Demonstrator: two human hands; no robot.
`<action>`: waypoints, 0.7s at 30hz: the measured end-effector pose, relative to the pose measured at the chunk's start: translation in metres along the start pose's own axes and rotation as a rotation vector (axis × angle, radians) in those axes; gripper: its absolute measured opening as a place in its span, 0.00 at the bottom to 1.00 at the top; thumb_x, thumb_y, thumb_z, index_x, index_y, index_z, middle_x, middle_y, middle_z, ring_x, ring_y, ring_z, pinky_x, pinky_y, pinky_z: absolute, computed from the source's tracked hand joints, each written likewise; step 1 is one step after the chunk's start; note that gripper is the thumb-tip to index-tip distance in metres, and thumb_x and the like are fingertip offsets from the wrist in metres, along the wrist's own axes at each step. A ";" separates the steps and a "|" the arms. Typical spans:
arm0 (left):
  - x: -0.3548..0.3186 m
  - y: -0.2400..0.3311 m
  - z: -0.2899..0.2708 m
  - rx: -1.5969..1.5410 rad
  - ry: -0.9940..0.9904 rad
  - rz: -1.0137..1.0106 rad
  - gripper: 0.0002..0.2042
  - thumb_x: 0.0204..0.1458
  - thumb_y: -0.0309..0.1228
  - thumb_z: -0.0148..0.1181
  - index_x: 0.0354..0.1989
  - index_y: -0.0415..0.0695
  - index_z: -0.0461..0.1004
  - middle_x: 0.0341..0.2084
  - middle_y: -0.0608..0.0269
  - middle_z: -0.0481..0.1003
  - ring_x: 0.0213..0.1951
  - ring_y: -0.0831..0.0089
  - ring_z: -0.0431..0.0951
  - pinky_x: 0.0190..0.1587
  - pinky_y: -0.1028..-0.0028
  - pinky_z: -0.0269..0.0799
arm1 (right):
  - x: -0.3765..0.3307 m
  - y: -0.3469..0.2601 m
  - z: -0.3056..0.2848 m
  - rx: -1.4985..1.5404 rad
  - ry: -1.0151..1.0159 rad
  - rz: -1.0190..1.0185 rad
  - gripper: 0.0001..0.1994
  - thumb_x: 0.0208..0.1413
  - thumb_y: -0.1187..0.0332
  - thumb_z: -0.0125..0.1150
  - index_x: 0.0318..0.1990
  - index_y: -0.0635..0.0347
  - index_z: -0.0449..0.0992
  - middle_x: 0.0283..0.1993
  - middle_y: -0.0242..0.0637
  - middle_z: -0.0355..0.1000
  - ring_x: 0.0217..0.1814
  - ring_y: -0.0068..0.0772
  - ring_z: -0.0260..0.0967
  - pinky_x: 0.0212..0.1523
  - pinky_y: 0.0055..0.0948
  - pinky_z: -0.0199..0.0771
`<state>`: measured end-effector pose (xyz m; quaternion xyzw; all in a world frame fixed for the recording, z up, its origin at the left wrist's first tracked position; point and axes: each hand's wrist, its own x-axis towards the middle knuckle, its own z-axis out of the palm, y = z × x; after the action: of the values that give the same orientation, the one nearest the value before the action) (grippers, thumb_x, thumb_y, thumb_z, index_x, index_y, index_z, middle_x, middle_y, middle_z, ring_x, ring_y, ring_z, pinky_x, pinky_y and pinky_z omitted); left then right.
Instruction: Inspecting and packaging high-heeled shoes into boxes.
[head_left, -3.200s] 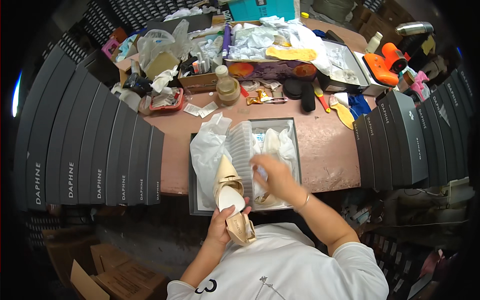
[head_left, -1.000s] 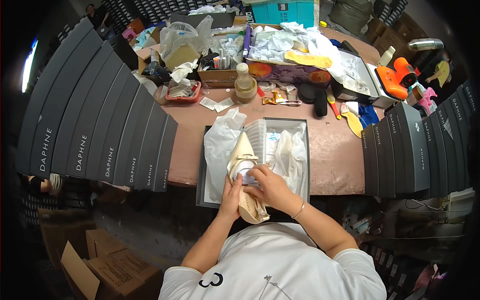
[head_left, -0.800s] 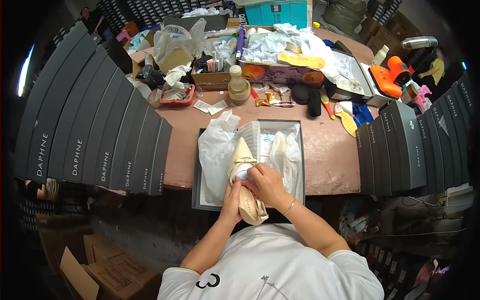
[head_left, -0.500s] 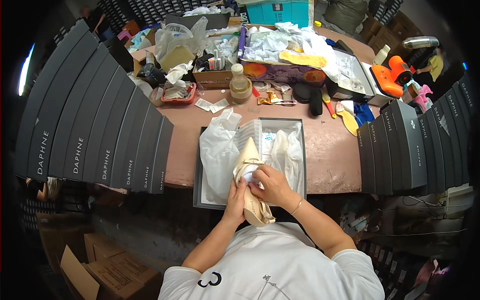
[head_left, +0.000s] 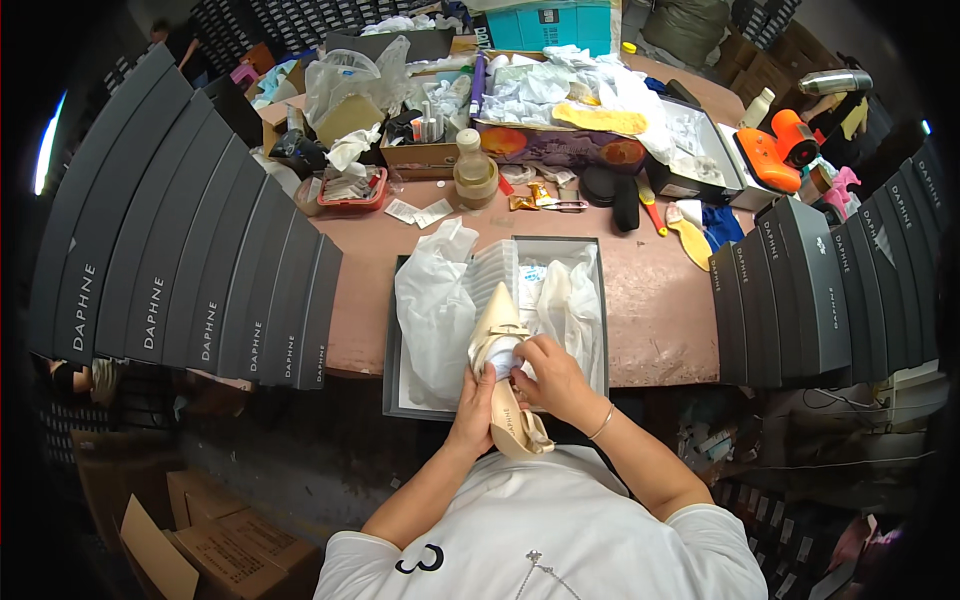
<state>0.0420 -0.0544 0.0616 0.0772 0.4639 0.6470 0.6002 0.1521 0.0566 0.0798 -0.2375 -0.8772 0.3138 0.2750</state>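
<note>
A beige pointed-toe shoe (head_left: 496, 315) with a buckle-like trim and a heel strap is held toe-away over an open dark grey shoe box (head_left: 392, 378). My left hand (head_left: 472, 413) is wrapped round its left side, thumb at the opening. White stuffing (head_left: 504, 357) shows inside the front of the shoe. My right hand (head_left: 560, 382) is closed at the opening, its fingertips pinching at the stuffing and partly hidden. White tissue paper (head_left: 436, 300) spills over the left of the box, with more tissue (head_left: 570, 305) on the right.
Dark shoe boxes stand in rows at left (head_left: 165, 240) and right (head_left: 785, 290). Behind the open box are a bottle (head_left: 469, 150), a red basket (head_left: 374, 196), a brush (head_left: 652, 208) and yellow insoles (head_left: 688, 240). An orange tool (head_left: 765, 160) lies at the far right. Cartons (head_left: 240, 545) sit low at left.
My right hand has shifted very slightly at the shoe's opening. The shoe stays in my left hand, nearly in the same place; the whole view has moved a little.
</note>
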 end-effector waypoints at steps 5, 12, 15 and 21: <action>0.000 -0.003 -0.002 0.005 -0.036 -0.021 0.22 0.63 0.50 0.39 0.57 0.47 0.55 0.40 0.58 0.70 0.36 0.70 0.78 0.34 0.70 0.80 | 0.005 -0.012 -0.009 0.042 -0.084 0.005 0.11 0.44 0.67 0.66 0.32 0.58 0.70 0.30 0.37 0.66 0.29 0.41 0.67 0.31 0.36 0.69; 0.007 -0.002 -0.006 -0.124 -0.013 -0.073 0.20 0.64 0.48 0.40 0.55 0.46 0.57 0.35 0.58 0.72 0.28 0.71 0.78 0.30 0.70 0.80 | -0.006 0.019 0.007 -0.182 0.040 -0.147 0.11 0.42 0.67 0.68 0.29 0.56 0.70 0.25 0.34 0.66 0.27 0.38 0.68 0.29 0.35 0.67; 0.006 0.006 -0.002 -0.100 -0.037 -0.040 0.20 0.63 0.47 0.42 0.54 0.46 0.56 0.34 0.57 0.71 0.26 0.71 0.77 0.27 0.71 0.79 | -0.005 0.023 0.000 -0.143 0.040 -0.058 0.12 0.42 0.66 0.69 0.31 0.57 0.71 0.27 0.34 0.68 0.29 0.40 0.68 0.31 0.35 0.67; 0.004 0.005 0.010 0.030 -0.027 -0.016 0.20 0.63 0.49 0.41 0.53 0.46 0.58 0.31 0.57 0.73 0.26 0.72 0.78 0.26 0.73 0.79 | 0.014 -0.007 -0.022 -0.307 0.020 -0.080 0.36 0.42 0.64 0.72 0.61 0.55 0.63 0.68 0.56 0.48 0.61 0.56 0.61 0.54 0.36 0.69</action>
<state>0.0438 -0.0452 0.0692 0.0913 0.4660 0.6341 0.6103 0.1539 0.0692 0.1040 -0.2450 -0.9208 0.1624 0.2565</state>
